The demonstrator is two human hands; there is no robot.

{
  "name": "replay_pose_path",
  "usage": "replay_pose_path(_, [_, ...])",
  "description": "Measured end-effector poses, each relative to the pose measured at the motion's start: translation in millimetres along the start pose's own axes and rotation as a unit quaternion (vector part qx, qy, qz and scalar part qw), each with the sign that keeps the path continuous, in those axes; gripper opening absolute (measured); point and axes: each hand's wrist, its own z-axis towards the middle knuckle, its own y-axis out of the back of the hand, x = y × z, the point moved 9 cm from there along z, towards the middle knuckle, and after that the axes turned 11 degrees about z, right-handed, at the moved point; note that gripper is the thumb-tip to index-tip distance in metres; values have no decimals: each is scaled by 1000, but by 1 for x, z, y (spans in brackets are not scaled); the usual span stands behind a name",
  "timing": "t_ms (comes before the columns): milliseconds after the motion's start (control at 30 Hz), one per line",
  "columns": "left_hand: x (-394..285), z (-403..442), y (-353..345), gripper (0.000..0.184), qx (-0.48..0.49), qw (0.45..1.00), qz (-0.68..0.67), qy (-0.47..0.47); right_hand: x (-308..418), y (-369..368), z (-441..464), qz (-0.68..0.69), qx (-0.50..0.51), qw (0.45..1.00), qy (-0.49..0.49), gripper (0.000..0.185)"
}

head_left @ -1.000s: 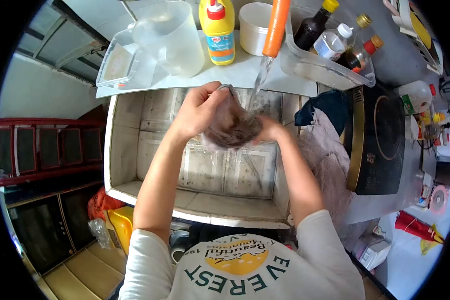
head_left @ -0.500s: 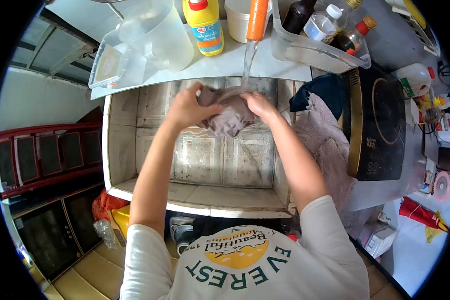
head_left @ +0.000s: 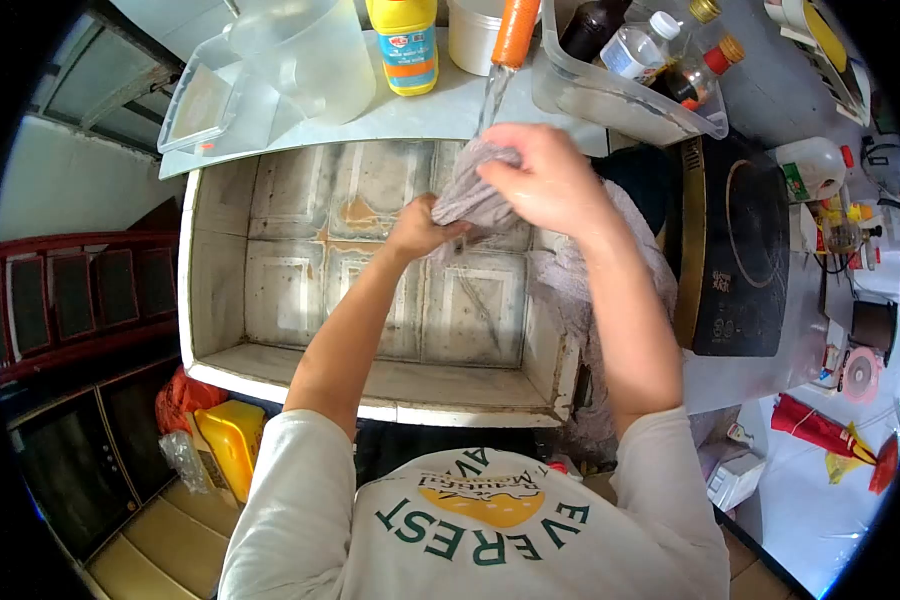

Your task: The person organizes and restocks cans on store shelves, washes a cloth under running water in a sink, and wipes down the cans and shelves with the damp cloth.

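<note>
A wet greyish-pink cloth (head_left: 475, 190) is bunched between my two hands over the tiled sink (head_left: 370, 375). My left hand (head_left: 422, 228) is closed on its lower left end. Higher up and to the right, my right hand (head_left: 548, 178) grips the cloth's upper part with thumb and fingers. Water runs from the orange hose (head_left: 516, 35) down onto the top of the cloth, close to my right fingers. Parts of the fingers are hidden by the cloth.
Behind the sink stand a clear pitcher (head_left: 315, 65), a yellow bottle (head_left: 405, 50), a white tub (head_left: 472, 38) and a bin (head_left: 610, 100) of bottles. To the right lie a pinkish towel (head_left: 625, 270), a dark cloth (head_left: 638, 185) and a black cooktop (head_left: 745, 260).
The cloth, earlier spread and then loosely bunched, is now gathered tighter. My right hand has come up over it, and my left hand has moved lower and slightly right.
</note>
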Motion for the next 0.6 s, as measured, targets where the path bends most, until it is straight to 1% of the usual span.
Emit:
replay_pose_path(33, [14,-5,7,47,-34,997,68,17,15,10,-4,41,-16,999,21,27])
replay_pose_path(67, [-3,-24,28,49,-20,996,63,58,30,21,-10,90,-33,994,49,28])
replay_pose_path(100, [-9,-25,35,49,-20,996,63,59,42,29,-14,136,-49,986,79,30])
replay_pose_path(133, [-8,-26,37,47,-11,996,-14,82,47,32,-17,153,-64,983,83,30])
replay_pose_path(167, [-4,-29,34,46,2,990,-93,106,36,24,-16,153,-65,983,78,30])
replay_pose_path(200, [6,-27,29,39,20,987,-120,109,5,8,-8,99,-73,992,35,31])
replay_pose_path(233, [13,-24,33,39,14,987,-120,108,-29,-6,3,45,-81,996,-3,32])
replay_pose_path(267, [23,-27,35,37,18,978,-162,130,-69,-24,9,-34,-30,997,-59,33])
replay_pose_path(300, [33,-28,35,35,23,967,-202,152,-110,-38,9,-113,19,987,-114,34])
replay_pose_path(333, [46,-26,34,33,29,966,-192,171,-133,-39,8,-121,-9,986,-113,34])
replay_pose_path(367, [36,-22,45,33,21,966,-193,170,-151,-38,5,-127,-32,985,-115,35])
replay_pose_path(433, [7,-34,58,31,5,952,-226,208,-179,-35,-7,-15,-69,981,-182,37])
replay_pose_path(467, [-1,-24,58,33,-13,966,-205,156,-191,-37,-12,-45,-69,976,-202,38])
replay_pose_path(500, [-10,-15,57,33,-14,967,-205,151,-194,-41,-16,-145,-90,971,-167,43])
replay_pose_path(533, [-30,-5,62,36,-36,990,-108,82,-200,-43,-24,-147,-131,969,-152,47])
replay_pose_path(567, [-53,-1,65,39,-59,998,-10,15,-198,-42,-30,-147,-170,965,-138,52])
replay_pose_path(600, [-68,0,65,39,-60,998,-11,15,-209,-54,-27,42,-92,971,-219,59])
